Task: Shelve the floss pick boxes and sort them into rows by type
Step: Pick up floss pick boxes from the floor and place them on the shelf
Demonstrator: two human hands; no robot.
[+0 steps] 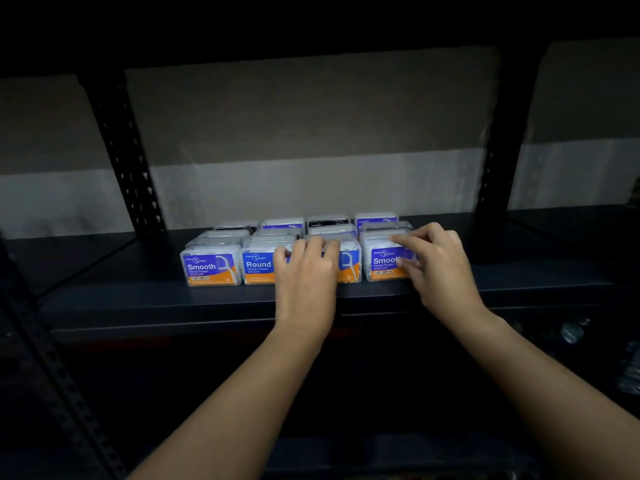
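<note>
Two bare arms reach in from the bottom toward a dark shelf (138, 306). The left hand (304, 268) lies over the front of the third box (349, 265) in the front row, and it also hides the right edge of the Round box (258, 266). Its fingers curl over the box tops, but I cannot tell if its grip is really holding a box or only resting there. The right hand (433, 261) is on the right Smooth box (384, 261). Its fingers are curled around that box, one on the top and the rest at the front and right side, so its grip is holding it. The front row has four clear boxes with blue and orange labels. From left to right they are the left Smooth box (211, 268), the Round box, the box under the left hand, and the right Smooth box. All four stand close together, near the front edge of the shelf. More boxes (282, 225) sit behind them in rows going back. One at the back has a black label (327, 223). Black posts (124, 150) with holes stand at the back on both sides. Behind them is a grey wall (311, 133).
</note>
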